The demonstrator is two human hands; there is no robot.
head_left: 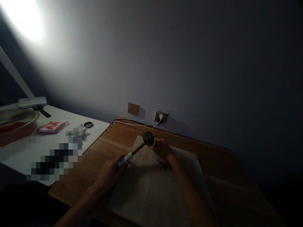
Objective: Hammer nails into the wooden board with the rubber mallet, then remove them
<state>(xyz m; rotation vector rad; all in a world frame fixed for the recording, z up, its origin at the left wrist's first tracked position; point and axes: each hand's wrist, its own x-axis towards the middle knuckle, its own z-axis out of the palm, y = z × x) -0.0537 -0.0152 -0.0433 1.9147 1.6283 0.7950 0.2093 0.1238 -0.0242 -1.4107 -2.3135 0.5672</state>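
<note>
My left hand is closed round the handle of a mallet, whose dark round head is raised over a pale board on the wooden table. My right hand rests on the board just right of the mallet head, fingers curled on something small I cannot make out. A small dark metal object lies on the board beside my right wrist.
A white table at the left carries a bowl, a red-and-white packet, crumpled wrapping and a lamp base. A white cable runs to a wall socket. The room is dim.
</note>
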